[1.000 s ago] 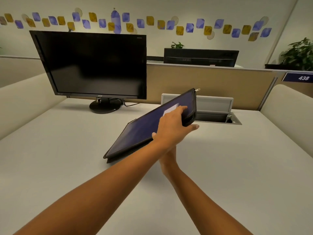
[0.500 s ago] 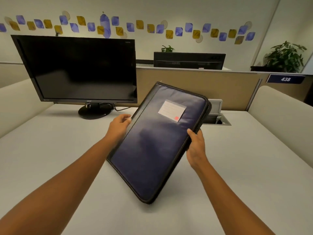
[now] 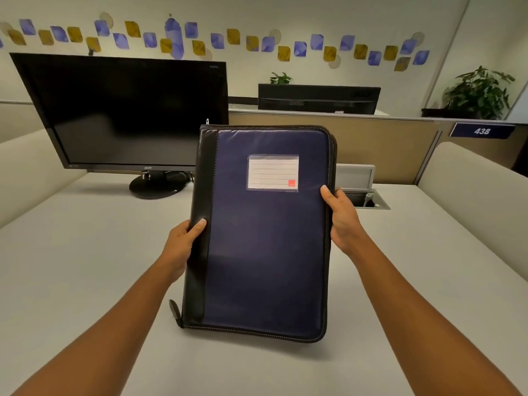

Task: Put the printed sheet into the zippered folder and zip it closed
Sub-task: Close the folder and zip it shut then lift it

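The zippered folder (image 3: 265,252) is dark blue with a black spine strip and a white label pocket near its top. It is held upright above the desk, front cover facing me, and looks closed. My left hand (image 3: 183,244) grips the black spine edge, thumb on the cover. My right hand (image 3: 341,218) grips the right zipper edge. A small zipper pull sticks up at the top left corner (image 3: 207,121); a black tab hangs at the bottom left. No printed sheet is in sight.
A black monitor (image 3: 125,110) stands at the back left of the pale desk (image 3: 85,267). An open cable hatch (image 3: 367,197) sits behind the folder at right. A partition, a second monitor and a plant lie beyond.
The folder has swung from flat and tilted to upright and square to me. My left hand moved from its top to the spine edge; my right hand came out to the right edge.
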